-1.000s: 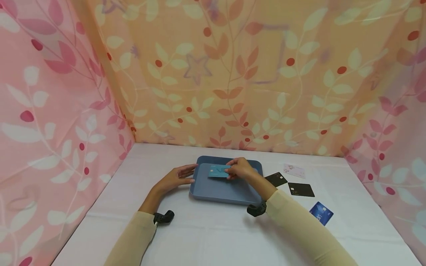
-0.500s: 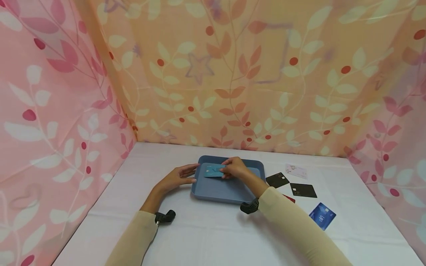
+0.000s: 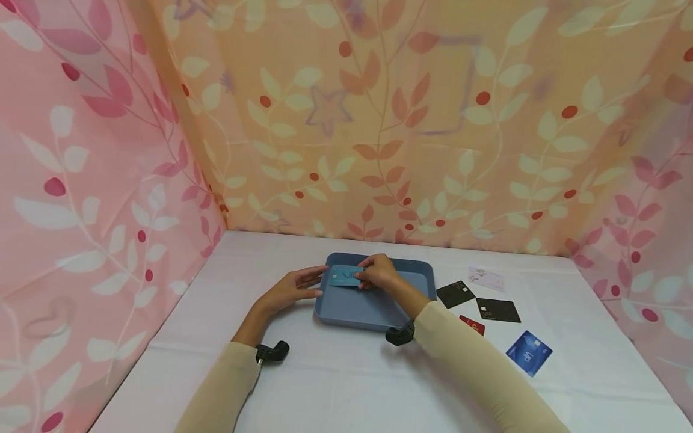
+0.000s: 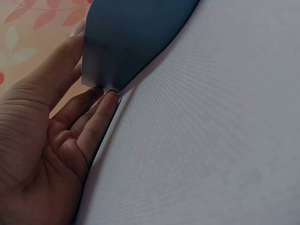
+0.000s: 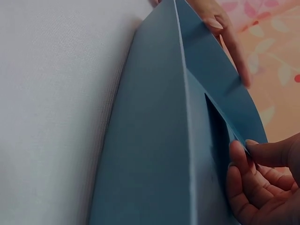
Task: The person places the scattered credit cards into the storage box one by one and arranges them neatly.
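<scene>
A teal card with VIP lettering [image 3: 342, 275] is over the upper left part of a blue-grey tray [image 3: 360, 310]. My right hand [image 3: 379, 273] pinches the card's right end between thumb and fingers. In the right wrist view that hand [image 5: 269, 180] is inside the tray wall [image 5: 145, 140], and the card shows only as a thin edge there. My left hand [image 3: 292, 287] touches the tray's left side with fingers and thumb extended. Close up in the left wrist view, the left hand's [image 4: 56, 136] fingertips meet the tray's corner [image 4: 136, 37].
Right of the tray, several cards lie on the white table [image 3: 335, 385]: two black cards [image 3: 456, 294] [image 3: 498, 310], a pale floral card [image 3: 486, 279], a blue card [image 3: 529, 353] and a red card [image 3: 473, 325], partly behind the right sleeve. Patterned cloth [image 3: 379, 120] walls the back and sides.
My right hand has moved the teal card leftward within the tray, closer to its left wall. The red card has come into sight beside the right sleeve. My left hand stays at the tray's side.
</scene>
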Demonstrator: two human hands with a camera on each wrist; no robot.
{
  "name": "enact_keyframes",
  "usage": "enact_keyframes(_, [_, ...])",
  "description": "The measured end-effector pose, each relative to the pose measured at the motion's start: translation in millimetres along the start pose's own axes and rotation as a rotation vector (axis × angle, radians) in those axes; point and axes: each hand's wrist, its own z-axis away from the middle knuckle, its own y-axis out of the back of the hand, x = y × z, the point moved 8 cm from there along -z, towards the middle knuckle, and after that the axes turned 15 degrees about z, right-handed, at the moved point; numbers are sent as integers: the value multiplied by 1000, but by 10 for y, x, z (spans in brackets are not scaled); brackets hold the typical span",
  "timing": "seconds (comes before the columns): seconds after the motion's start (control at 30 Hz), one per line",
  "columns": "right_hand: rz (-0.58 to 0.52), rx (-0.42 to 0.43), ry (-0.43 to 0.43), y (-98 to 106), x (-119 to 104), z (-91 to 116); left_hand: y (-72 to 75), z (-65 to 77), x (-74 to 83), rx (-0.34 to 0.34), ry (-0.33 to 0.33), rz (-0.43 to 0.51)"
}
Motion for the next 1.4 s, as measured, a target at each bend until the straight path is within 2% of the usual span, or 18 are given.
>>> enact_keyframes(0.5, [127,94,3,3,-66,1,4,-5,0,4,-10,-24])
enact_keyframes(1.03, [212,115,18,10,-109,-4,15,-4,1,11,-8,-28])
enact_keyframes(1.4, [295,148,68,0,-149,19,19,-4,-12,9,-12,-37])
